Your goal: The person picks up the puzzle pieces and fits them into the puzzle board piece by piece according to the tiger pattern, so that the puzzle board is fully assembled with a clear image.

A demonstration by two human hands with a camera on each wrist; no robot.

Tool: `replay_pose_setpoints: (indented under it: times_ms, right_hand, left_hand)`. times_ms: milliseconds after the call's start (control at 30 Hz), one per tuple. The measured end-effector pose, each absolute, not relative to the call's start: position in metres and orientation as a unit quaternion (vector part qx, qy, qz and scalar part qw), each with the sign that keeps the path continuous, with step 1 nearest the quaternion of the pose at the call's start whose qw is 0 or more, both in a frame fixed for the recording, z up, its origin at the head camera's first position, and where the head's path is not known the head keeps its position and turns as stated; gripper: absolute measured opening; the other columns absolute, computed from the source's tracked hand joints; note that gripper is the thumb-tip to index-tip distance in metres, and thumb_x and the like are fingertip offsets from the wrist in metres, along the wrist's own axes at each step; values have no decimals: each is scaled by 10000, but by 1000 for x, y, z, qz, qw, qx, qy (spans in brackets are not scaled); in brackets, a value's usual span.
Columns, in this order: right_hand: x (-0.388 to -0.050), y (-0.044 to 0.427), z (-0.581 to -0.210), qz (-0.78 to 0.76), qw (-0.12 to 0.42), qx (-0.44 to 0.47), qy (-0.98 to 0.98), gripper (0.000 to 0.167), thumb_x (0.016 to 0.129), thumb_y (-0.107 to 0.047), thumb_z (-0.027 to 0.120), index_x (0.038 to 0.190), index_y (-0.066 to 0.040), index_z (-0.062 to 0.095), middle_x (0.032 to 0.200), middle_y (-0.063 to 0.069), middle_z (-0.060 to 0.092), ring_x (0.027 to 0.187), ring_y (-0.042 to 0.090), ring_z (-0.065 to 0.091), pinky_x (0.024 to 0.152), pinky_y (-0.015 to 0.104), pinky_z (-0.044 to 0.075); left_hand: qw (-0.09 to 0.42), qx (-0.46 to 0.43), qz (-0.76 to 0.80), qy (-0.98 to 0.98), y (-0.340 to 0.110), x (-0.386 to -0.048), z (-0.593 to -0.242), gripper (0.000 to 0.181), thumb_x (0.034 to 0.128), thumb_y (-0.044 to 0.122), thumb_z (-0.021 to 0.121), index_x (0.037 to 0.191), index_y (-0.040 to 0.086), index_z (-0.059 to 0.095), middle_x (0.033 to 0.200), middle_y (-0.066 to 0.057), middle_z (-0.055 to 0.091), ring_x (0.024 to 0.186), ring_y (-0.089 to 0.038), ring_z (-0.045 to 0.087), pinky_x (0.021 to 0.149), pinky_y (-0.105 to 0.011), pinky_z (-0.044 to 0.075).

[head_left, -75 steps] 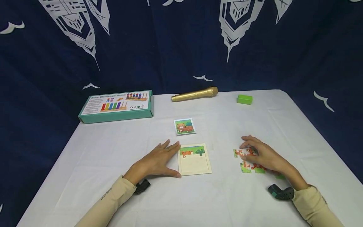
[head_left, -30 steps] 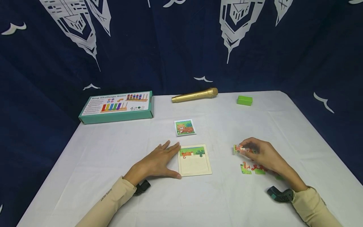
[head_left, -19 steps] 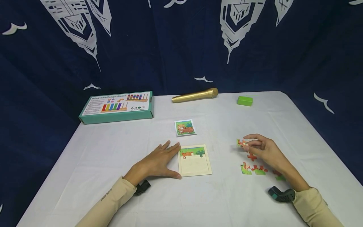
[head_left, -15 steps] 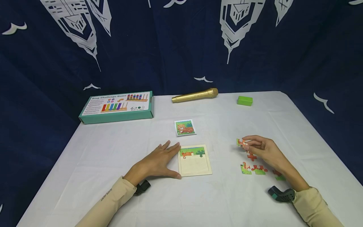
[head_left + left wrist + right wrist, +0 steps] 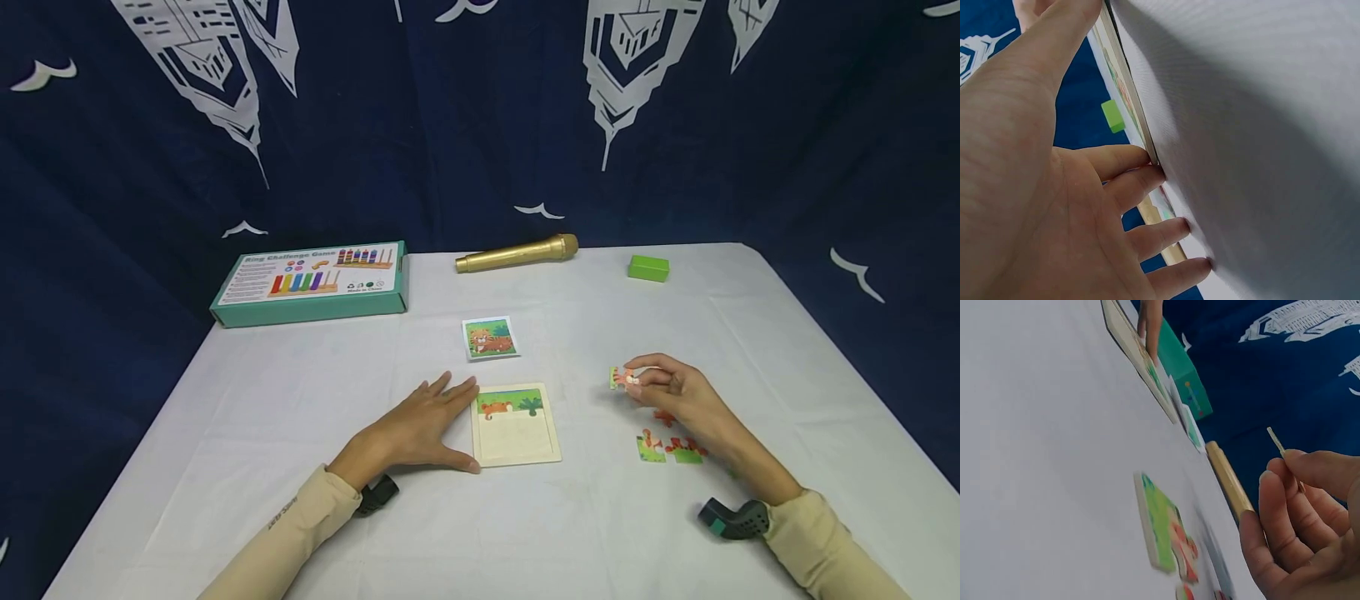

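Note:
My right hand pinches a small orange and green puzzle piece between thumb and fingers, lifted off the table. In the right wrist view the piece shows as a thin edge. Several loose puzzle pieces lie below that hand; some are partly hidden under it. My left hand lies spread at the left edge of a square puzzle board, with thumb and fingertips touching it. Along the board's top row are fitted pieces with part of an orange animal and a green plant.
A tiger picture card lies behind the board. Further back are a teal game box, a gold microphone and a green block. A dark blue patterned cloth hangs behind the white table.
My right hand has picked up a puzzle piece from the loose group, raised it, and moved it slightly left. The left hand has stayed at the board.

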State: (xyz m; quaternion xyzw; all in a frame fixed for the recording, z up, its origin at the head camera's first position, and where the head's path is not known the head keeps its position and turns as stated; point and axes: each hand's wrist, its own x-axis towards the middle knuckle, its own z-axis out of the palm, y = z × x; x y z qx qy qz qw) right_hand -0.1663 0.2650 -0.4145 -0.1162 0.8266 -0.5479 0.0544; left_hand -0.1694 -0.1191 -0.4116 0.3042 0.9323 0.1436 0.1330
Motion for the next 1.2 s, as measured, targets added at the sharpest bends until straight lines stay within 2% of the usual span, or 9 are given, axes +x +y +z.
replay_pose_setpoints:
  times_ms: [67, 167, 300, 467, 667, 900, 1200]
  right_hand:
    - [-168, 261, -415, -550, 59, -117, 825, 354, 931, -221, 641, 1237, -79, 537, 863, 111, 645, 728, 192, 627, 438, 295, 388]
    - [-171, 253, -417, -563, 70, -130, 813, 362, 930, -211, 642, 1241, -61, 534, 841, 155, 632, 727, 216, 628, 496, 270, 469]
    - [-174, 241, -418, -582, 93, -153, 793, 368, 940, -175, 624, 1259, -23, 520, 848, 228, 640, 739, 265, 648, 709, 290, 546]
    - [-177, 225, -417, -583, 114, -166, 787, 344, 954, -178, 603, 1261, -45, 525, 877, 242, 668, 672, 235, 621, 670, 283, 533]
    - [-181, 203, -416, -612, 141, -183, 756, 374, 953, -125, 597, 1263, 20, 447, 923, 266, 646, 633, 171, 614, 634, 333, 563]
    - [-182, 184, -415, -629, 176, -165, 739, 311, 924, -102, 632, 1139, 29, 450, 936, 251, 671, 654, 185, 643, 676, 366, 577]
    - [-183, 167, -417, -637, 201, -166, 725, 240, 917, -63, 624, 1082, 55, 495, 965, 284, 681, 686, 256, 692, 694, 404, 580]
  left_hand:
    - [134, 304, 145, 932, -119, -169, -412, 1122, 661, 708, 713, 1512, 108, 296, 1576, -12, 251, 1461, -337, 118, 1162, -529, 143]
    - [135, 304, 144, 932, -119, -169, -411, 1122, 662, 710, 711, 1513, 109, 293, 1576, -11, 250, 1462, -334, 117, 1163, -527, 142]
    - [138, 304, 141, 932, -119, -168, -411, 1121, 665, 706, 711, 1516, 114, 286, 1579, -5, 242, 1464, -326, 110, 1165, -519, 140]
    - [139, 305, 142, 931, -118, -168, -410, 1119, 666, 696, 720, 1515, 110, 288, 1578, -10, 244, 1464, -328, 107, 1165, -520, 139]
    - [138, 304, 141, 932, -118, -169, -411, 1120, 664, 700, 718, 1513, 106, 292, 1577, -18, 248, 1463, -336, 110, 1163, -527, 141]
    - [138, 304, 139, 932, -118, -169, -410, 1128, 661, 697, 722, 1515, 103, 284, 1578, -19, 241, 1464, -335, 104, 1163, -525, 140]
    - [142, 305, 134, 932, -119, -170, -411, 1131, 665, 706, 713, 1520, 110, 272, 1583, -9, 225, 1465, -329, 100, 1160, -529, 144]
